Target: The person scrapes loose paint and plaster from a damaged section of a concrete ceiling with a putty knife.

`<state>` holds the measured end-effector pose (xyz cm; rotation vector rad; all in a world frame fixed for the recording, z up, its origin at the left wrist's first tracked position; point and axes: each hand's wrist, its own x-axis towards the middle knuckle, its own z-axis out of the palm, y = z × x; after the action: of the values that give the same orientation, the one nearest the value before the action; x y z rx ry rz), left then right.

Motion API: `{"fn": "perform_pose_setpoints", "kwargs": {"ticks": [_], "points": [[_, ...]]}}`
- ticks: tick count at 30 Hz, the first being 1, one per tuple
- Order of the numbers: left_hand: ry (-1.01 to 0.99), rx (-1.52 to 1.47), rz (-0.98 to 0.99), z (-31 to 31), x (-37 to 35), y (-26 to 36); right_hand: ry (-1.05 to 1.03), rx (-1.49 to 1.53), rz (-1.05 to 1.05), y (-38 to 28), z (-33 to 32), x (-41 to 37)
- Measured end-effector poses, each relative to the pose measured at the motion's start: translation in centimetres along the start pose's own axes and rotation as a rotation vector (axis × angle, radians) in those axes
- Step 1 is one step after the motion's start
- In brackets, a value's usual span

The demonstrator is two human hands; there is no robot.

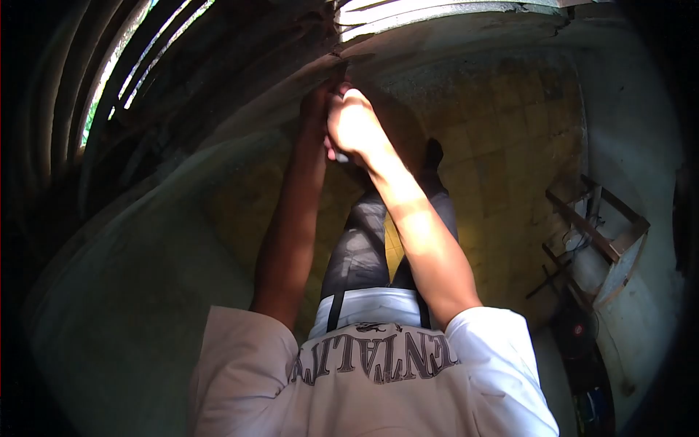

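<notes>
Both arms reach forward, and the hands meet close to the wall below the slatted window. My right hand (352, 125) is in bright sunlight, its fingers curled closed around something I cannot make out. A small greyish end (341, 156) shows under that fist. My left hand (314, 104) lies in deep shadow right beside it, its fingers mostly hidden. Just beyond the hands, a dark narrow shape (341, 70) points up toward the wall (393, 60).
Light comes through window slats (131, 76) at the upper left and a bright opening (444, 13) at the top. Yellowish tiles (502, 131) cover the floor. A wooden frame (601, 240) stands at the right, with a dark round object (575, 328) near it.
</notes>
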<state>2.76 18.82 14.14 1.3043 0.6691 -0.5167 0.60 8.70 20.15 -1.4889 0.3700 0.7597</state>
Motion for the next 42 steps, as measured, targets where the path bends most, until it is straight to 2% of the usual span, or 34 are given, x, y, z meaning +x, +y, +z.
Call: {"fn": "perform_pose_setpoints", "kwargs": {"ticks": [2,3,7,8,12,15,17,19,21,23,26,28,30,32,36,39,42], "points": [[-0.008,-0.167,0.009,0.5,-1.0,0.8,0.033,0.277,0.149,-2.1,0.3,-1.9],[0.006,-0.282,-0.049,0.6,-2.0,0.9,0.106,0.167,0.132,-2.3,1.1,-2.7],[-0.057,-0.167,-0.078,-0.2,-3.1,1.7,0.073,0.231,0.101,-1.6,1.0,-3.0],[-0.078,-0.127,0.056,0.1,-3.1,1.7,0.057,0.250,0.107,-1.3,0.9,-2.7],[-0.039,0.116,0.116,-2.0,-5.3,0.9,0.032,0.224,0.070,-0.5,0.4,-1.2],[-0.070,0.100,0.163,-2.3,-8.2,-0.3,-0.066,0.517,0.107,-0.7,-0.4,-0.8],[-0.012,0.133,0.323,-0.2,-9.9,-0.7,-0.016,0.741,-0.043,1.4,1.4,0.9],[-0.012,0.190,0.334,0.6,-10.8,0.1,-0.036,0.974,-0.013,0.6,1.2,0.3],[0.031,0.221,0.309,0.4,-10.4,0.9,-0.006,0.937,0.053,0.3,1.7,0.8],[0.027,0.287,0.392,0.4,-10.6,0.6,0.009,0.936,0.111,0.0,1.5,0.5],[0.068,0.364,0.504,1.0,-11.1,0.2,0.132,0.861,0.010,1.0,2.3,1.3],[0.077,0.318,0.628,0.9,-11.5,-0.8,0.188,0.889,0.079,0.3,2.5,0.6],[0.090,0.376,0.577,0.5,-11.3,-1.1,0.204,0.912,0.133,-0.2,2.3,0.1],[0.082,0.461,0.507,-0.1,-11.6,-0.6,0.269,0.830,-0.016,2.6,3.6,2.6],[-0.023,0.541,0.348,-1.2,-11.1,2.5,0.452,0.658,-0.178,1.9,4.7,4.1],[-0.069,0.540,0.201,-2.3,-10.2,3.8,0.468,0.923,-0.120,0.5,5.4,3.8],[-0.087,0.527,0.257,-2.0,-10.5,4.3,0.446,1.001,-0.086,-0.6,4.9,2.9]]}}
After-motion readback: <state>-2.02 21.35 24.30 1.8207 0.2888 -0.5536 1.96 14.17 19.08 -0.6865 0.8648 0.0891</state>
